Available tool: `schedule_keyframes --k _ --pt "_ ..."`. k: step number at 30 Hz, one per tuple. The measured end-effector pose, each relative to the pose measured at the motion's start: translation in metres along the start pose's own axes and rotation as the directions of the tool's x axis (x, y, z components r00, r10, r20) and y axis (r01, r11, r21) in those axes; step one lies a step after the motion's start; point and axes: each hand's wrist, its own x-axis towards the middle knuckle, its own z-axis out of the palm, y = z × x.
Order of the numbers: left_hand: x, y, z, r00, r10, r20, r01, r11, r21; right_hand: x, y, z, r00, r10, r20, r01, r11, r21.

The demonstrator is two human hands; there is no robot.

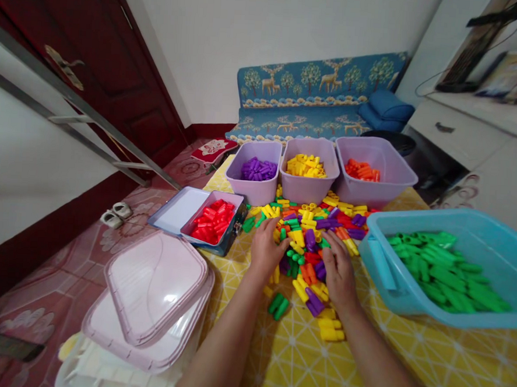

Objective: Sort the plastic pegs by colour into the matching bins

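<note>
A mixed pile of plastic toy pieces [297, 238], shaped like small joined tubes in yellow, green, purple, orange and red, lies on the table. My left hand [266, 249] rests at the pile's left side, its fingers stretched and the thumb apart. On the right side, my right hand [340, 274] reaches over the pieces with fingers extended; its fingertips touch the pile. I see nothing gripped in either hand. A green piece [278, 306] lies apart, nearer to me. Close to my right wrist is a yellow piece [331, 333].
Behind the pile stand lilac bins of purple [252, 189], yellow [308, 189] and orange pieces [372, 194]. A blue tub [379, 271] of green pieces is at right. A hinged box [224, 245] of red pieces and stacked lids [156, 286] are at left. A sofa [298, 114] stands beyond.
</note>
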Motion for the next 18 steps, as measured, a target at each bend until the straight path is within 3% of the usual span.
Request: schedule_keyframes --k 4,8,10,13,16,18 --pt "-0.001 -0.012 0.008 0.995 0.033 -0.094 -0.047 0.988 -0.148 -0.002 -0.003 -0.001 0.998 0.053 0.027 -0.057 0.980 0.191" --pt "-0.005 -0.018 0.008 0.993 -0.031 -0.111 0.000 0.964 -0.265 -0.004 -0.013 -0.007 0.983 0.148 0.112 -0.176 0.937 0.302" --pt "-0.004 -0.019 0.006 0.990 -0.088 -0.112 0.047 0.944 -0.328 -0.010 -0.023 -0.016 0.978 0.140 0.152 -0.166 0.970 0.176" --pt "-0.002 -0.018 0.004 0.985 -0.128 -0.112 0.077 0.924 -0.375 -0.033 -0.040 -0.034 0.958 0.023 0.286 0.015 0.992 -0.127" --pt "-0.001 -0.018 0.005 0.984 -0.130 -0.120 0.075 0.920 -0.384 -0.064 -0.048 -0.047 0.895 -0.064 0.441 0.235 0.909 -0.345" --pt "-0.001 -0.018 0.006 0.984 -0.131 -0.122 0.074 0.918 -0.389 -0.076 -0.045 -0.047 0.880 -0.095 0.466 0.309 0.859 -0.409"
